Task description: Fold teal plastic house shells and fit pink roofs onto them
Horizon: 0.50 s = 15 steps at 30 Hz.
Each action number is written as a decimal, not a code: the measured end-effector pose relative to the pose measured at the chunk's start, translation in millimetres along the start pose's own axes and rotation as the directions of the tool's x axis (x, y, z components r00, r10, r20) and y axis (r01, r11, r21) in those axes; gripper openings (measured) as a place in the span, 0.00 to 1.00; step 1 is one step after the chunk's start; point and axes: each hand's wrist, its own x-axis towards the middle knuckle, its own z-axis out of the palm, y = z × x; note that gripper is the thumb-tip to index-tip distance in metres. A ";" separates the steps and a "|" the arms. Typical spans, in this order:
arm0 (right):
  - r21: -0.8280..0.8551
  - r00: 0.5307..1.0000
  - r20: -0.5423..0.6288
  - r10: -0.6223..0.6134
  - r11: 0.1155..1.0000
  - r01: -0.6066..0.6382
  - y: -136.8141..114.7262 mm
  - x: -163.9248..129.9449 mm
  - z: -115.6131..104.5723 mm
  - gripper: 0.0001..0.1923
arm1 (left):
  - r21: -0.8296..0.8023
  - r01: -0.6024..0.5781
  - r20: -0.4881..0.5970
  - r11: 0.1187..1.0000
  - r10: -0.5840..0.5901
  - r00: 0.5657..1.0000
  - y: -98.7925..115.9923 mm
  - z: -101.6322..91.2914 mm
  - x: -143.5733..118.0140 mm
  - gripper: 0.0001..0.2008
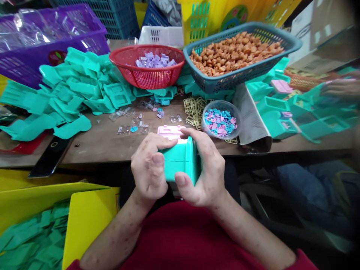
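Observation:
Between my two hands, at the table's front edge, is a teal plastic box-like toy part [176, 165] with a pink piece [168, 130] at its far end. My left hand [150, 165] grips its left side, the index finger lying along the top near the pink piece. My right hand [208, 168] wraps the right side, with the thumb at the near end and the fingers over the far corner. The underside of the part is hidden. Just beyond lie small clear plastic pieces [140, 122] and a round tub [222, 119] of small pink, blue and purple pieces.
Teal parts [92, 82] are heaped at the left by a purple basket [17, 63]. A red basket [157, 77] and a grey-blue basket [208, 80] stand behind. A phone [50, 157] lies at the left edge. Another person's hand [341, 88] is at the right, over teal parts.

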 end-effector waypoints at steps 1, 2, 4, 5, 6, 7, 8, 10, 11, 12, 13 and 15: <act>0.001 1.000 -0.001 0.006 1.000 -0.006 0.3 0.2 -1.2 0.37 | -0.002 0.009 0.003 1.000 -0.009 1.000 0.0 -0.1 0.5 0.19; 0.005 1.000 -0.010 0.004 1.000 -0.004 1.2 -0.1 -2.0 0.36 | -0.004 0.009 0.009 1.000 -0.009 1.000 0.6 0.0 1.3 0.18; 0.016 0.999 -0.036 -0.002 1.000 0.003 4.3 -1.8 -2.0 0.35 | -0.005 -0.010 0.026 1.000 0.010 1.000 2.6 0.9 3.3 0.16; 0.025 0.999 -0.051 -0.002 1.000 0.003 6.3 -2.6 -1.4 0.35 | -0.007 -0.021 0.033 1.000 0.021 0.999 3.6 1.7 4.2 0.15; 0.037 0.998 -0.065 -0.003 0.999 0.005 8.6 -3.1 -0.9 0.36 | -0.006 -0.025 0.042 1.000 0.026 0.999 4.3 2.5 5.0 0.14; 0.055 0.997 -0.074 -0.005 0.998 0.009 10.9 -3.1 -0.9 0.37 | -0.004 -0.023 0.054 1.000 0.024 0.998 4.8 3.3 5.8 0.12; 0.078 0.996 -0.081 -0.020 0.997 0.026 13.2 -2.7 -1.8 0.40 | -0.005 -0.021 0.074 1.000 0.021 0.997 5.0 4.0 6.9 0.11; 0.126 0.997 -0.058 -0.053 0.990 0.060 17.3 -0.8 -7.4 0.46 | 0.007 0.012 0.158 1.000 -0.013 0.987 4.7 4.3 11.1 0.10; 0.140 0.998 -0.022 -0.060 0.988 0.062 18.8 -0.1 -12.2 0.49 | 0.012 0.038 0.221 0.999 -0.040 0.975 4.4 3.8 14.9 0.11; 0.142 0.998 0.023 -0.060 0.988 0.056 20.2 -0.1 -18.2 0.52 | 0.012 0.069 0.296 0.998 -0.069 0.953 4.1 2.9 20.1 0.12; 0.133 0.997 0.065 -0.052 0.990 0.043 21.6 -0.9 -25.1 0.54 | 0.009 0.097 0.368 0.995 -0.093 0.925 4.0 1.4 26.5 0.14; 0.098 0.992 0.121 -0.031 0.995 0.019 25.7 -5.7 -40.4 0.55 | 0.016 0.119 0.436 0.993 -0.114 0.893 4.6 -3.0 40.8 0.23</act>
